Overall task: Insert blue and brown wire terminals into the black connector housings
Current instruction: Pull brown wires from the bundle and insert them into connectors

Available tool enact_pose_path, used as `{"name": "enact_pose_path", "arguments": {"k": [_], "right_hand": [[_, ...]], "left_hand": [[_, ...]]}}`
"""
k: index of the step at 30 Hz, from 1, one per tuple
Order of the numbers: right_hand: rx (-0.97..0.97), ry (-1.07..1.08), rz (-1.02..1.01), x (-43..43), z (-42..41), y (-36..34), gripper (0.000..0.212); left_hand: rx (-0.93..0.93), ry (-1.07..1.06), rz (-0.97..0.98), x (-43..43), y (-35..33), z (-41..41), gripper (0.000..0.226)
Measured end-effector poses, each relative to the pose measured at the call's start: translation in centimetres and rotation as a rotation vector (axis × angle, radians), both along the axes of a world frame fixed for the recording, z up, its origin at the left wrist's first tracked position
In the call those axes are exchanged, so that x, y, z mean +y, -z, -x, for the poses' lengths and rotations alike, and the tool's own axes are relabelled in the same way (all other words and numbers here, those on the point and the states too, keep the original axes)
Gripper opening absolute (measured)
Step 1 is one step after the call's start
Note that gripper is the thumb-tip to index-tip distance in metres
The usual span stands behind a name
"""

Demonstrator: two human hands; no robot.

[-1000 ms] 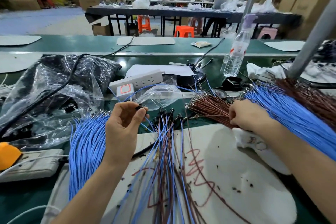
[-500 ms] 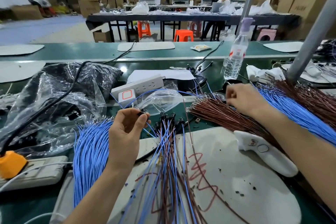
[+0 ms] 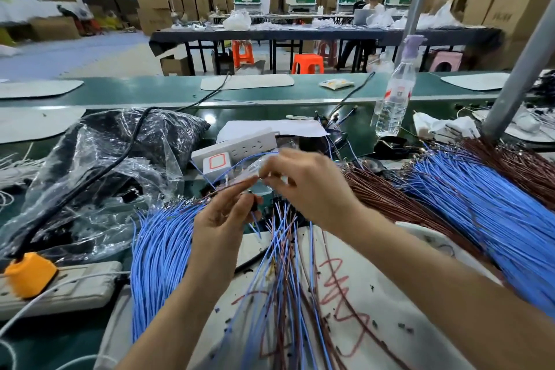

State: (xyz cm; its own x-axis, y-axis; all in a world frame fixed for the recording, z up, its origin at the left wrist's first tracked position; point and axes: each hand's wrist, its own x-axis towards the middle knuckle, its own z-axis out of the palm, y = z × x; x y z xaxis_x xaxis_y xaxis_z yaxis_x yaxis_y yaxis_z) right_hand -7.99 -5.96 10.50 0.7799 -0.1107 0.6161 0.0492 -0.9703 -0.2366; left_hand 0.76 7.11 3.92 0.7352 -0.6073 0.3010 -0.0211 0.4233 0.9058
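My left hand (image 3: pixel 222 216) pinches a small black connector housing (image 3: pixel 254 203) with a blue wire hanging from it. My right hand (image 3: pixel 303 186) sits just above and right of it, fingertips pinched together over the housing; the thin wire between them is blurred. Finished assemblies (image 3: pixel 285 249) of blue and brown wires with black housings lie on the white mat (image 3: pixel 375 309) below. A loose blue wire bundle (image 3: pixel 159 246) lies left. Brown wires (image 3: pixel 387 198) and more blue wires (image 3: pixel 480 204) fan out on the right.
A clear plastic bag (image 3: pixel 99 165) of dark parts sits at left, with a white power strip (image 3: pixel 237 147) behind my hands. An orange plug (image 3: pixel 30 273) stands in a second strip at lower left. A water bottle (image 3: pixel 393 99) and a metal post (image 3: pixel 516 69) rise at right.
My right hand left the brown wire pile on the right and moved left to meet my left hand. My left hand kept holding the black housing.
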Motion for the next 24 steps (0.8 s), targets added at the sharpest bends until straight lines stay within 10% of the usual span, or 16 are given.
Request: {"name": "enact_pose_path", "arguments": {"k": [15, 24], "right_hand": [[-0.13, 0.315, -0.149, -3.8, 5.1, 7.5, 0.011], [-0.326, 0.062, -1.102, -1.6, 6.0, 6.0, 0.016]], "left_hand": [[0.443, -0.055, 0.297, 0.3, -0.6, -0.7, 0.017], [-0.307, 0.137, -0.249, -0.3, 0.2, 1.8, 0.024]]}}
